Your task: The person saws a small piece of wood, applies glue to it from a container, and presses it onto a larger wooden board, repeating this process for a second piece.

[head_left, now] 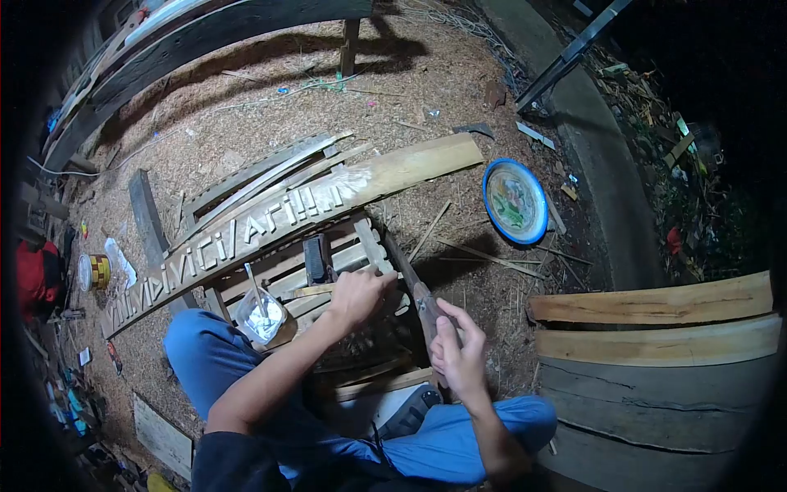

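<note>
My left hand [357,297] is closed above a slatted wooden frame [369,242], beside a dark block-shaped head [316,259] like a hammer's. What its fingers hold is hidden. My right hand [461,353] has curled fingers, with thumb and forefinger near each other. It is beside a long dark tool with a brown wooden part [425,305]; its grip is unclear. Beyond my hands a long curved board [418,162] carries raised pale letters. A clear plastic tub [262,318] of white paste with a stick in it stands near my left knee.
A blue-rimmed round basin [516,201] lies ahead to the right. Several thick planks [656,344] are at the right. A yellow-labelled tin [94,271] stands at the left, and a wooden bench [221,41] is at the back. Sawdust and sticks cover the ground.
</note>
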The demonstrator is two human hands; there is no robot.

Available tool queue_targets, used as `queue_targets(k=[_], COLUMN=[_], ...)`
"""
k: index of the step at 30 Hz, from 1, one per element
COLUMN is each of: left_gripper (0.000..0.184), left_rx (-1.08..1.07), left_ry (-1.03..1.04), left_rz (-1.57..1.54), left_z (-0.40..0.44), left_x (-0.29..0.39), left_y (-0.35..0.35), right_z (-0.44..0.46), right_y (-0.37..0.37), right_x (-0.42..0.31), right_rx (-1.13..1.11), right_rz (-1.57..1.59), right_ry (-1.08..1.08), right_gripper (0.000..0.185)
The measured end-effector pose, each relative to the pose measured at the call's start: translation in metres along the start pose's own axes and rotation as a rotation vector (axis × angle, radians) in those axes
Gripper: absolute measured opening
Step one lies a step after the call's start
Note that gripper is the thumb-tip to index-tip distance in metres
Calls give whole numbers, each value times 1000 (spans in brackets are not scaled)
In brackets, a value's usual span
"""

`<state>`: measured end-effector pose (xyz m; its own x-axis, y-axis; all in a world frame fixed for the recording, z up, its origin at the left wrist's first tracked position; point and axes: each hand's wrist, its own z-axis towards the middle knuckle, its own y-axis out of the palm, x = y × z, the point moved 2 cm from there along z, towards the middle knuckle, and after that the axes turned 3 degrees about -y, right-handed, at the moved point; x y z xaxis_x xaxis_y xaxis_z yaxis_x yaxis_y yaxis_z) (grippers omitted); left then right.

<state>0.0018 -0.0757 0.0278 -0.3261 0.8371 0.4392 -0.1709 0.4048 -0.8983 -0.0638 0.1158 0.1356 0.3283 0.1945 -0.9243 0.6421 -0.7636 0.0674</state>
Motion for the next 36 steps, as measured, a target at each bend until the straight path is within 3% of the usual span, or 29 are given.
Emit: queue_targets(k=[2,4,6,8,12,14,16,18,20,25,28,30,32,34,36], left_gripper=[30,32,33,35,36,36,36,37,36,36,36,35,31,28,27], left_rx=[5,19,53,45,-10,29,40,2,-51,-33,-44,-39,54,60,49], left_ry=[19,33,40,15,17,-8,6,-7,-25,-27,-40,-54,-12,-32,-29], left_rz=[16,-1,-1,-11,-2,-34,-20,-5,1,-8,-16,-10,-27,-25,-53], left_z=[-1,-1,-2,0,0,-1,-1,-1,1,2,1,3,1,1,0], left_x=[4,6,5,-1,3,2,0,1,6,5,4,4,4,5,8], left_y=[-1,-3,-6,1,0,3,2,0,-3,-4,0,1,0,-2,-7], right_z=[14,15,8,-6,26,12,-9,19,38,-14,20,18,-3,7,28], right_y=[8,11,-1,-9,7,4,-6,-20,1,-15,-4,1,-2,-4,11], right_x=[25,7,-16,-23,24,-8,-29,26,32,-34,9,-1,-35,-20,8], right_rx=[37,54,-5,-29,18,-4,-35,8,3,-136,-73,-40,-116,-124,-9], right_rz=[-159,-205,-41,-55,-241,-129,-113,-299,-237,-253,-201,-254,-220,-180,-311], right_ry=[-197,-215,29,40,-229,-33,-1,-252,-291,-94,-215,-220,17,78,-326], right_gripper=[34,33,34,33,32,31,30,31,31,30,30,32,34,38,42])
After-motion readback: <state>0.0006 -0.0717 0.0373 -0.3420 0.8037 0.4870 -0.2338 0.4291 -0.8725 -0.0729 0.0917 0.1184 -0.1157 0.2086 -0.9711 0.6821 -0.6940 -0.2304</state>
